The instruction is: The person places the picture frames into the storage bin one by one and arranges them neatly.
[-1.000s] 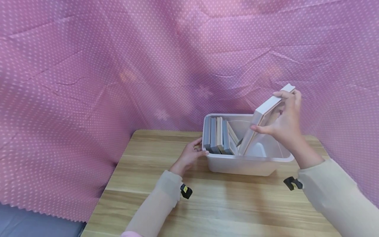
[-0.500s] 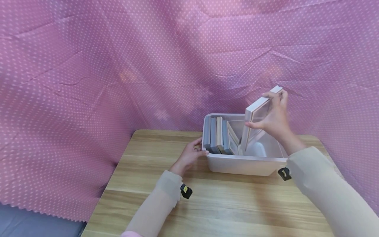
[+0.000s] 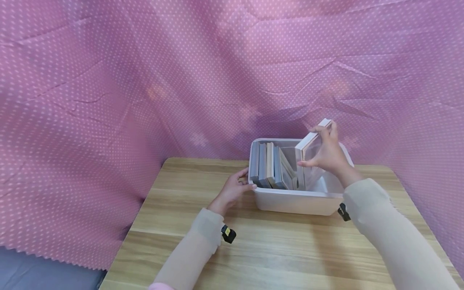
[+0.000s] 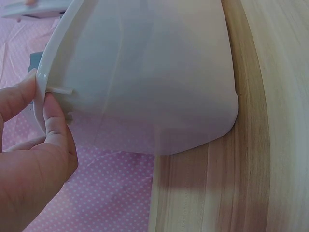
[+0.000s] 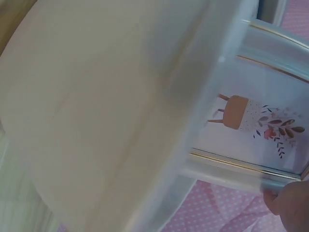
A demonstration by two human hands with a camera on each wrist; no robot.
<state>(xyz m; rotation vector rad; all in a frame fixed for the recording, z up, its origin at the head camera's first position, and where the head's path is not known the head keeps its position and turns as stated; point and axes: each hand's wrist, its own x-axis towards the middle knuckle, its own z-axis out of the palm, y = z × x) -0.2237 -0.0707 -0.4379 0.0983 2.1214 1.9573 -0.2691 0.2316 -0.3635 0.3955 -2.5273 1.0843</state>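
My right hand [image 3: 328, 155] grips a white picture frame [image 3: 307, 141] by its upper edge, thumb on the near side. The picture frame is tilted, its lower part down inside a translucent white plastic bin [image 3: 297, 204]. In the right wrist view its gold inner border and a print of a potted plant [image 5: 256, 116] show past the bin's wall. My left hand [image 3: 232, 191] pinches the bin's left rim between thumb and fingers, as the left wrist view shows up close. Several more frames, grey and cream [image 3: 262, 165], stand on edge at the bin's left, the rightmost ones leaning.
The bin stands near the back of a wood-grain table [image 3: 275, 249]. Behind and to the sides hangs a pink dotted cloth [image 3: 203, 80]. Black wrist mounts [image 3: 228, 233] sit on both sleeves. A grey surface [image 3: 40, 270] shows at the lower left.
My right hand has moved left and down with the picture frame, lowering it further into the bin beside the leaning ones. My left hand stays at the rim.
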